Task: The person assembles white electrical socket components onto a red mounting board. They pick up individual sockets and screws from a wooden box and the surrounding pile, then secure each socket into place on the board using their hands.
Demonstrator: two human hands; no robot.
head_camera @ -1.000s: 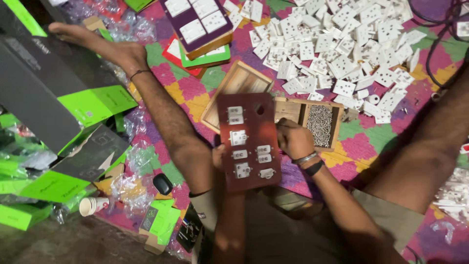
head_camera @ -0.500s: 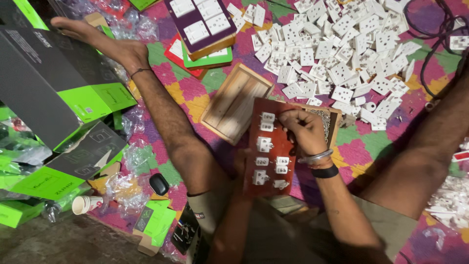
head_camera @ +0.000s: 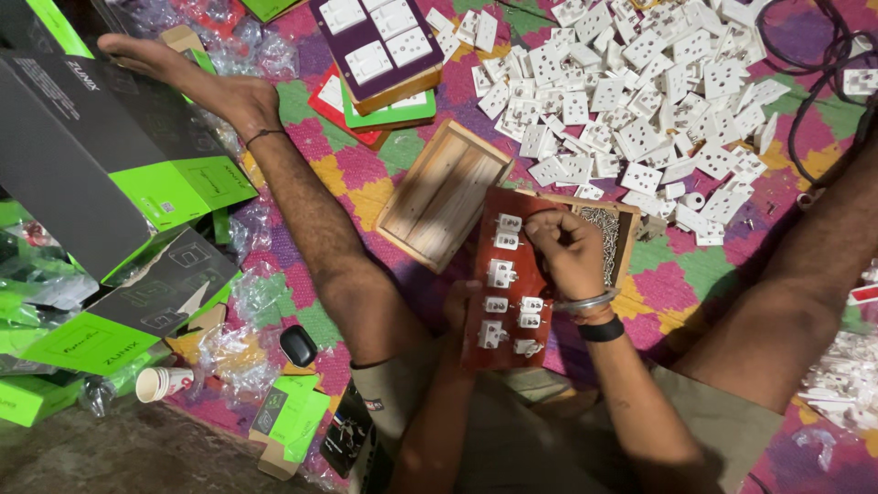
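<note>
Head view: gripping red rectangular switch board [head_camera: 508,293] from below with left hand [head_camera: 455,306], right hand [head_camera: 565,252] pinching closed at its upper edge over small white sockets; risking board tilting, loosening sockets above wooden screw tray [head_camera: 611,240]

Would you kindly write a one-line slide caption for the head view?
Left hand steadies a red board of white fittings; right hand works at its top.
</note>
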